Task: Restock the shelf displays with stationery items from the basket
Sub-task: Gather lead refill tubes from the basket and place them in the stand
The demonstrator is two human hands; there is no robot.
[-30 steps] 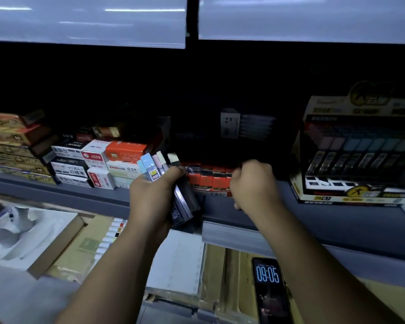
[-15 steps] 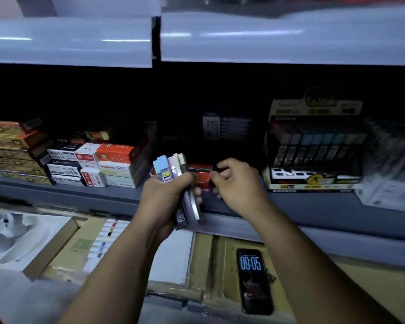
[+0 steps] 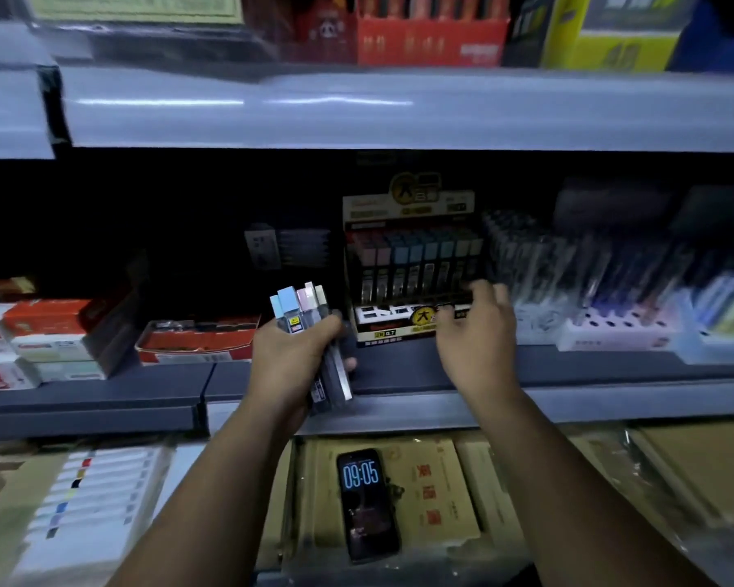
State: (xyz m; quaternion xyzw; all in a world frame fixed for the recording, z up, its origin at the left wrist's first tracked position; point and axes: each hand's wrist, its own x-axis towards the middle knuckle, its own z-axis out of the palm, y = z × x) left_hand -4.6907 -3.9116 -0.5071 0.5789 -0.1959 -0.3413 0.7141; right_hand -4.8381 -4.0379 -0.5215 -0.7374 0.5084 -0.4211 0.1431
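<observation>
A: Legible text?
B: "0.7" on the black-and-white cardboard display box [image 3: 412, 264] of lead tubes; "09:05" on the black phone [image 3: 367, 504] below. Other labels blurred.
A: Grips?
B: Left hand [image 3: 291, 362] clenched round a bundle of slim pastel-capped lead cases [image 3: 310, 328]. Right hand [image 3: 475, 332] loose, fingers spread at the box front; contact unclear.

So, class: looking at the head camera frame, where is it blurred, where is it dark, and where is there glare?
Head view: motion blur smears the pen racks at right and the top-shelf boxes; the shelf recess behind the lead display box is deep in shadow; light streaks glare on the shelf edge; the phone screen glows legibly.
</observation>
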